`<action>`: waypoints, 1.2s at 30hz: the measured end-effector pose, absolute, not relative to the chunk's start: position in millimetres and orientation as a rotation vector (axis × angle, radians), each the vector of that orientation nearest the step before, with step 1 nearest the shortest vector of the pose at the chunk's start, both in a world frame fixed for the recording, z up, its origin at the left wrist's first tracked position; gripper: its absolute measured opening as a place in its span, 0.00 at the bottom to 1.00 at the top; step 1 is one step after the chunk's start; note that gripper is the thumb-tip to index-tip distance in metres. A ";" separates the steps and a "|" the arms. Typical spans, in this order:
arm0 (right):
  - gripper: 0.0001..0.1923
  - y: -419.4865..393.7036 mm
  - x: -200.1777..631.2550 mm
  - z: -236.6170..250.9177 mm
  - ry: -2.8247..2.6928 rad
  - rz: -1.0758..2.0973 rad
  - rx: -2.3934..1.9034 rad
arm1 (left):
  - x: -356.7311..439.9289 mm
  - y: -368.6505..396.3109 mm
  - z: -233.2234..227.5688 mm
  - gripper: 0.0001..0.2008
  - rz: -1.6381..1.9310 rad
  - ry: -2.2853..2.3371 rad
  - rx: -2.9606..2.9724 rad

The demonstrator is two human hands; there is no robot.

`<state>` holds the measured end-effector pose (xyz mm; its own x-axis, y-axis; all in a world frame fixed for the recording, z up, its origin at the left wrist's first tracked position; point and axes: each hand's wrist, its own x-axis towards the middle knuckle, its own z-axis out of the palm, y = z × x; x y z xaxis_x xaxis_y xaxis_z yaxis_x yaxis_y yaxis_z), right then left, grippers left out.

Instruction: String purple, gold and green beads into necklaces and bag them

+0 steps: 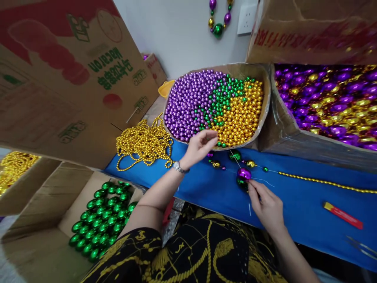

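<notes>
Pinching the beaded strand at 5 o'clock from the bead box, right hand may let it unthread should that pinch slacken; left hand, at the box's 6 o'clock rim, grip indeterminate.

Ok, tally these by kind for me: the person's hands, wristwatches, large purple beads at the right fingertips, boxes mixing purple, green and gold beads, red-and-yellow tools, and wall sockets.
Hands: 2, left hand and right hand
Wristwatch: 1
Large purple bead: 1
Three-colour bead box: 1
Red-and-yellow tool: 1
Wall socket: 1
Total: 7
</notes>
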<state>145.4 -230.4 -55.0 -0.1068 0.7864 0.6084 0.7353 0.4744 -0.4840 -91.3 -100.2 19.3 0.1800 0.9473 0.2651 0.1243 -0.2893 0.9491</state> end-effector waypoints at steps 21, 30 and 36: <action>0.11 -228.6 141.4 -50.8 -1.817 0.108 -1.292 | -79.7 -48.9 19.9 0.09 0.875 1.005 1.414; 0.10 -227.9 139.5 -51.5 -1.825 0.059 -1.272 | -55.8 -101.5 22.3 0.09 1.003 0.732 0.818; 0.11 -229.7 141.6 -52.4 -1.816 0.065 -1.292 | -51.8 -102.4 23.4 0.09 1.032 0.765 0.778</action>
